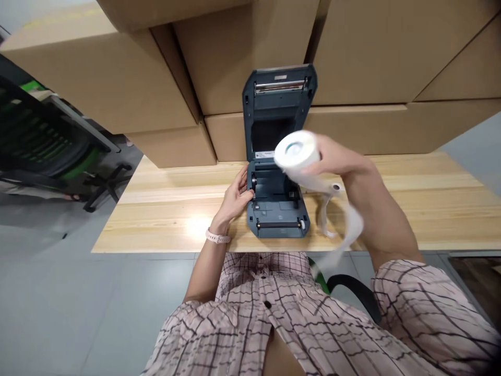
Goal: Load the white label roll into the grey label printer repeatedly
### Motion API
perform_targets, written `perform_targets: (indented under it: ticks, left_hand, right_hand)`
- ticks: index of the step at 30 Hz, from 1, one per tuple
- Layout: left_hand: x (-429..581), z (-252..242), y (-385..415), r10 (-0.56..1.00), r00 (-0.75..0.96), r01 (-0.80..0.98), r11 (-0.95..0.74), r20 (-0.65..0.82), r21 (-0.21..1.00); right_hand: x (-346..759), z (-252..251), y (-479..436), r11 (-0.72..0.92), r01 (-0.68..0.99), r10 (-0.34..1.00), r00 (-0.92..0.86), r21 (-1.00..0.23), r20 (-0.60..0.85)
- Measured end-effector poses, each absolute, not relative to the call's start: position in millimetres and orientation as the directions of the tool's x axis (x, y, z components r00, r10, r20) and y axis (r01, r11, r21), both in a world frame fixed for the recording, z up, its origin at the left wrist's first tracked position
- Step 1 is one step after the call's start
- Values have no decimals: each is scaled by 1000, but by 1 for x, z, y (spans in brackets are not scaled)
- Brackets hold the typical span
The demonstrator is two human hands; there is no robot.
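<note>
A dark grey label printer (278,211) stands on the wooden table with its lid (248,112) raised, leaning back toward the boxes. My left hand (237,197) grips the printer's left side wall, thumb at the inner edge. Above the right part of the printer's opening, my right hand (332,155) is closed around a white label roll (298,150). The roll is tilted, its round core facing up. From it a loose paper strip (352,230) trails down past the table's front edge, blurred by motion. The roll compartment (272,183) holds no roll that I can see.
Cardboard boxes (250,57) are stacked along the back of the table (156,209). Right of the printer, a small white piece with a dark round centre (335,187) shows near my right wrist. An office chair (47,136) stands at the left.
</note>
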State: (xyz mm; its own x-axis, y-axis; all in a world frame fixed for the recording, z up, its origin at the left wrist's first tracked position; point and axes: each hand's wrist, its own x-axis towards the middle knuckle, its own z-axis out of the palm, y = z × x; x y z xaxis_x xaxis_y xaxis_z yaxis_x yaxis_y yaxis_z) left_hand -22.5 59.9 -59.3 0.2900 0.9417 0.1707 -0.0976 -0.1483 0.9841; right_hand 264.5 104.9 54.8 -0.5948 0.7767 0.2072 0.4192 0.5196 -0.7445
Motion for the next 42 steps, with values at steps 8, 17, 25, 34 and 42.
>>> perform_targets:
  ticks: [8, 17, 25, 34, 42]
  left_hand:
    - [-22, -67, 64, 939, 280, -103, -176, 198, 979]
    - [-22, -71, 66, 935, 275, -102, -202, 223, 974]
    - [-19, -71, 63, 936, 248, -99, -232, 250, 968]
    - [-18, -64, 59, 952, 221, 41, -226, 212, 973]
    - [-5, -32, 10, 805, 373, 367, -584, 460, 724]
  right_hand:
    - [202, 59, 107, 646, 707, 707, -696, -289, -123]
    - [191, 20, 122, 663, 711, 675, -703, -235, -222]
    - [225, 18, 29, 745, 525, 605, -791, -411, 86]
    - [224, -15, -47, 704, 616, 699, -688, -354, 194]
    - [219, -13, -58, 675, 610, 728, -641, -414, 242]
